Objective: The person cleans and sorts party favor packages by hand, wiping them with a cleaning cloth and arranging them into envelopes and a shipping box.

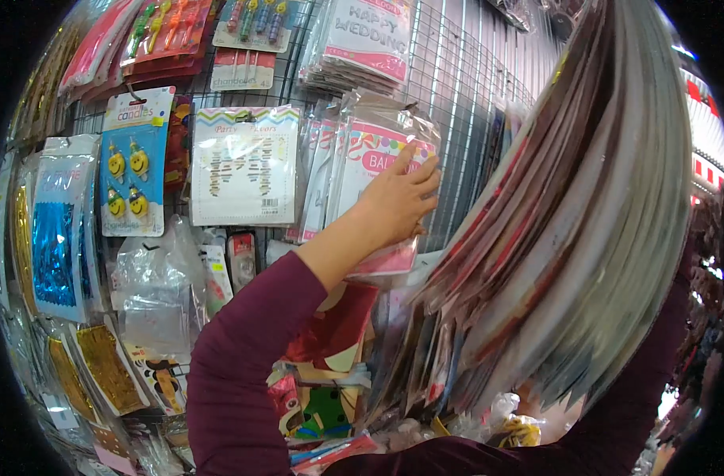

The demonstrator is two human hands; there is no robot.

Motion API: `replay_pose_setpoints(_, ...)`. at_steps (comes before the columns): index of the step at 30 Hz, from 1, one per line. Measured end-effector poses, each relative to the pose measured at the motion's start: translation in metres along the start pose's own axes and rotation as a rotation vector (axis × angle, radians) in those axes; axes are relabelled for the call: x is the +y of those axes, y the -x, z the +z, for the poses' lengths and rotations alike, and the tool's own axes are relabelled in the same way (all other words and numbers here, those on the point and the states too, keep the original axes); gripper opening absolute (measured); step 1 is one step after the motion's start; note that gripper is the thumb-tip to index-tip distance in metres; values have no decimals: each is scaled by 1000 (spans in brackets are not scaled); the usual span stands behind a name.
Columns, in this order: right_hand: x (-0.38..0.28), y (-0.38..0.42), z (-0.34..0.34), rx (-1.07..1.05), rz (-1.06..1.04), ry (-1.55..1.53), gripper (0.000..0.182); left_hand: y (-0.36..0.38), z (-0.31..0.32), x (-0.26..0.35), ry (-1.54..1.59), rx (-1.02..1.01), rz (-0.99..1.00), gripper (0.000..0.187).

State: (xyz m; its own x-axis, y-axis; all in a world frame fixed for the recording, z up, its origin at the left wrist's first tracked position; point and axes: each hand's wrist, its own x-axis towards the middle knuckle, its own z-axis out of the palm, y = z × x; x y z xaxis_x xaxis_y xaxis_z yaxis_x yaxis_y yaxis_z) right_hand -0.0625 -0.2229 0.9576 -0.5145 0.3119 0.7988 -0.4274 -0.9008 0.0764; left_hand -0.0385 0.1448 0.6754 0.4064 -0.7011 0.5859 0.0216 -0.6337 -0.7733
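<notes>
My left hand reaches up to a stack of balloon packets hung on a wire grid. Its back faces me, and its fingers bend over the right part of the front packet, whose pink label is partly covered. To the right, a thick, fanned bundle of clear plastic packets hangs at a slant, close to my view. The maroon sleeve of my right arm passes behind the lower right of this bundle. My right hand is hidden, so what it touches does not show.
Above hang "Happy Wedding" packets. To the left are a "Party Flavors" packet, smiley candles and a blue foil fringe packet. Below my left arm sit a red packet and several other packets. The wire grid continues rightward.
</notes>
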Motion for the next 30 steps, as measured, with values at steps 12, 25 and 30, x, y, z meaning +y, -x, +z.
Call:
replay_pose_setpoints(12,-108,9,91,-17,25,-188,11,16,22,-15,83,138,-8,45)
replay_pose_setpoints(25,-140,57,149,-164,57,-322,14,16,8,-22,91,-19,25,34)
replay_pose_setpoints(30,-145,43,161,-58,-20,-184,17,17,4,-25,120,-26,35,33)
